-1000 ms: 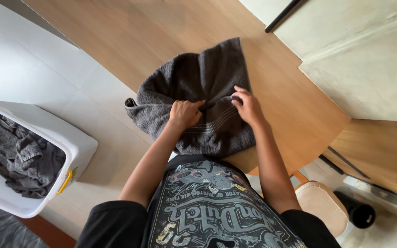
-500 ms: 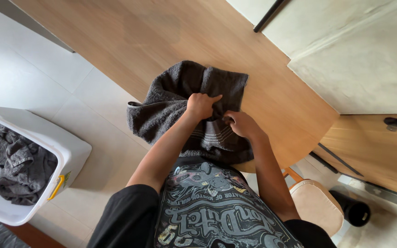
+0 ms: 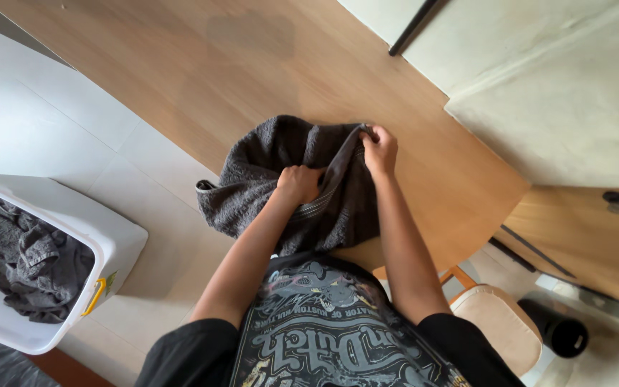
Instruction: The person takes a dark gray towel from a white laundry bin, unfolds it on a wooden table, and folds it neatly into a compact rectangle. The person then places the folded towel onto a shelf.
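A: We stand over the dark grey towel (image 3: 281, 179), which lies bunched on the wooden tabletop (image 3: 180, 64), at its near edge. Our left hand (image 3: 299, 185) is clenched on a fold near the towel's middle; our right hand (image 3: 381, 147) pinches its far edge, lifted off the wood.

B: How far along do we judge the fold?

A: Barely halfway, we judge: one flap is drawn over, but the cloth is rumpled, with a corner hanging off the tabletop's edge. Left of the towel, a white plastic bin (image 3: 112, 244) on the floor holds more grey laundry (image 3: 26, 261), unfolded.
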